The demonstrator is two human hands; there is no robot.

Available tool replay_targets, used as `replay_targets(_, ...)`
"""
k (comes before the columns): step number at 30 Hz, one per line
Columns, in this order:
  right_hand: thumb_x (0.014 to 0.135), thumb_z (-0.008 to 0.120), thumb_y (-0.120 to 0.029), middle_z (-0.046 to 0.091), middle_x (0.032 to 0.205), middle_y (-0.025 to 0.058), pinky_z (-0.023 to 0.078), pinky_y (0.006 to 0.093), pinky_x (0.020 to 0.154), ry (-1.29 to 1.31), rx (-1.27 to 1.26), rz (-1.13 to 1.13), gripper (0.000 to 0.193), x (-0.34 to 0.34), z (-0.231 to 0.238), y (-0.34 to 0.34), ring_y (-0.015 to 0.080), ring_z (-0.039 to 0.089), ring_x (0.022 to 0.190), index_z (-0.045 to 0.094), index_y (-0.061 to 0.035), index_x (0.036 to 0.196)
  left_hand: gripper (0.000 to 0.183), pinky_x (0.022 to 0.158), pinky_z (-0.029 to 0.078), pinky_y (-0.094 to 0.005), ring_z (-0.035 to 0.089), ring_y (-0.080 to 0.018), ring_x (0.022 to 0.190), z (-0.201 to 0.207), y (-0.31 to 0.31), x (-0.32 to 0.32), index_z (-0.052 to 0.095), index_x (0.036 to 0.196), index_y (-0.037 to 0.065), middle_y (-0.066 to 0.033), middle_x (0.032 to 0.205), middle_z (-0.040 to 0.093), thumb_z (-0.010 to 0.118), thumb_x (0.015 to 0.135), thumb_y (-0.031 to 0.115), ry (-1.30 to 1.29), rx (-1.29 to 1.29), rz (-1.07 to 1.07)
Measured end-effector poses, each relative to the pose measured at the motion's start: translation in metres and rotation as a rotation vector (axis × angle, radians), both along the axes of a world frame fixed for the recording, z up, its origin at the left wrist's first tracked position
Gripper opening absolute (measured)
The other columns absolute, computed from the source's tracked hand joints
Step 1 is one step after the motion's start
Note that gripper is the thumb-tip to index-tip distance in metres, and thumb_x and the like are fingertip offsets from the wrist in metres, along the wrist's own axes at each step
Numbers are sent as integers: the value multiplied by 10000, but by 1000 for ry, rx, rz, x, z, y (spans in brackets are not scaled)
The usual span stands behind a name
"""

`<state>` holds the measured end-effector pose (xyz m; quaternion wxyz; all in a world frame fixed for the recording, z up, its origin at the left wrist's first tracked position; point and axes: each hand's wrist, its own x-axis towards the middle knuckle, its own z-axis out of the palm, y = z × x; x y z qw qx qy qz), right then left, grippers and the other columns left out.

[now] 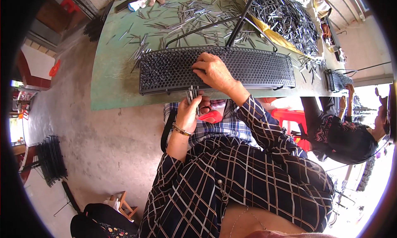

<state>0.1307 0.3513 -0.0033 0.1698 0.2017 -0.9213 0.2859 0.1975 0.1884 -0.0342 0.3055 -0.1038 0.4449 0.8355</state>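
A long black perforated panel (248,68) with rows of round holes rests along the near edge of the green table (109,78). Many holes on its left part are filled with dark, shiny pieces. My right hand (215,72) is over the panel's middle, thumb and fingers pinched together; whatever is between them is hidden. Just below the panel's near edge, my left hand (191,112) is closed around a bundle of short thin metal rods (192,94), their ends sticking up out of the fist.
Loose rods (182,21) lie scattered across the table behind the panel. A large heap of rods (285,21) fills a yellow-edged sack at the back right. Black metal bars (237,29) rise behind the panel. To the right, another person (345,134) handles a smaller black panel (339,80).
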Motion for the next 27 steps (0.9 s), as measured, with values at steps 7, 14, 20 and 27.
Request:
replay_targets(7, 760, 675, -111, 597, 817, 108, 476, 325, 625, -87, -232, -18, 131, 18, 7, 4, 252, 595, 739, 662, -4, 836, 232, 670, 547, -290, 635, -186, 789, 9, -1, -2, 520, 1094, -2, -136, 951, 627, 494, 918, 146, 16, 85, -17)
replay_targets(14, 752, 700, -191, 640, 767, 114, 483, 300, 606, -476, -498, 16, 211, 53, 0, 2, 205, 616, 672, 684, 5, 828, 224, 684, 523, -295, 633, -177, 860, 5, -2, 1, 539, 1079, 33, -93, 954, 643, 516, 909, 178, 109, 70, -165)
replay_targets(20, 801, 679, -162, 642, 711, 64, 452, 251, 555, -666, -622, -85, 197, 60, 1, 5, 76, 559, 643, 675, 22, 871, 226, 656, 503, -269, 618, -141, 851, 5, 1, 8, 549, 1073, 43, -62, 967, 635, 537, 908, 197, 98, 11, -161)
replay_targets(27, 832, 656, -190, 650, 716, 55, 451, 221, 532, -623, -714, -191, 241, 54, 7, 6, 61, 552, 600, 661, 37, 912, 234, 619, 474, -225, 602, -103, 801, 2, 1, 8, 560, 1079, 78, -32, 951, 636, 562, 898, 227, 100, -26, -93)
